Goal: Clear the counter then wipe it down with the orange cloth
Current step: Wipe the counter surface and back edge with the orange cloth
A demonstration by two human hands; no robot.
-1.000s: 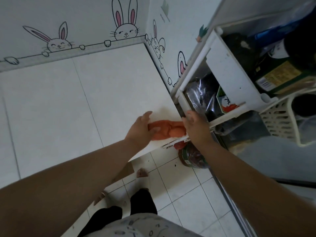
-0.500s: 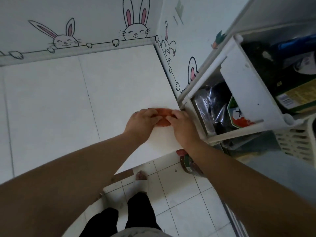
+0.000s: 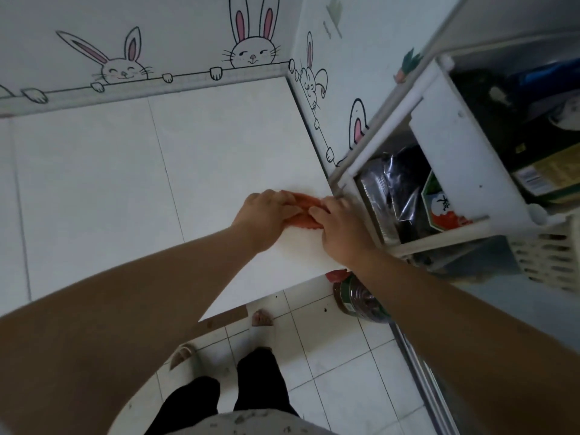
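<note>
Left hand (image 3: 266,215) and right hand (image 3: 340,229) both grasping orange cloth (image 3: 303,221), bunched on white counter (image 3: 125,183)

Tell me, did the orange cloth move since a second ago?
Yes. The cloth slid back from the front edge of the counter toward the bunny wall, up beside the white rack. The left hand and right hand hold it.

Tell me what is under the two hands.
A bunched orange cloth on the white counter. Only a strip shows between the left hand and right hand; their fingers cover the rest.
</note>
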